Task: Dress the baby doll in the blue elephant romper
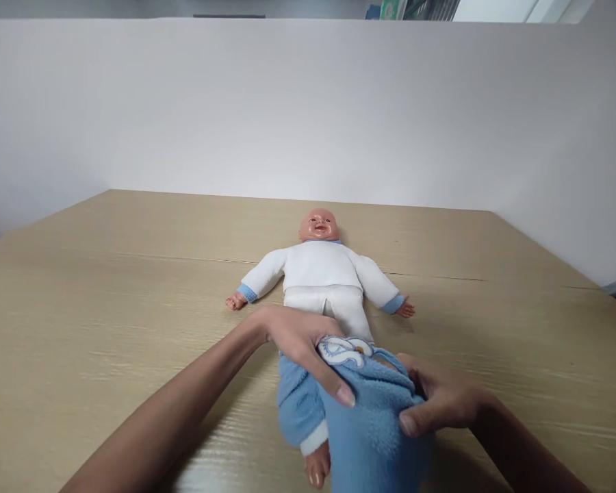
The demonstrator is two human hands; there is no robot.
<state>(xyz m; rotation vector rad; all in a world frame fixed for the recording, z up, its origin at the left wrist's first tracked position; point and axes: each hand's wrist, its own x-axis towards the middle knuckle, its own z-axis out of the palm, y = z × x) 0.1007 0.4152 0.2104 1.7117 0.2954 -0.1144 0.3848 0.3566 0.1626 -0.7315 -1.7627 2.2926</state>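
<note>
A baby doll [322, 263] in a white top with blue cuffs lies on its back, head pointing away from me. Bunched about its legs are fuzzy blue pants [374, 424] with a white embroidered patch at the upper edge. One leg, on the left, is inside a pant leg, and its bare foot [317, 467] sticks out past the white cuff. The other foot is hidden by the cloth. My left hand [308, 342] grips the pants near the patch, thumb on top. On the right side, my right hand [436, 397] pinches the bunched fabric between thumb and fingers.
The doll rests on a wooden table [107, 322] with a seam running across it. A pale partition [298, 109] rises behind the table and along its right side. Beyond its top edge, a green item [389, 9] shows.
</note>
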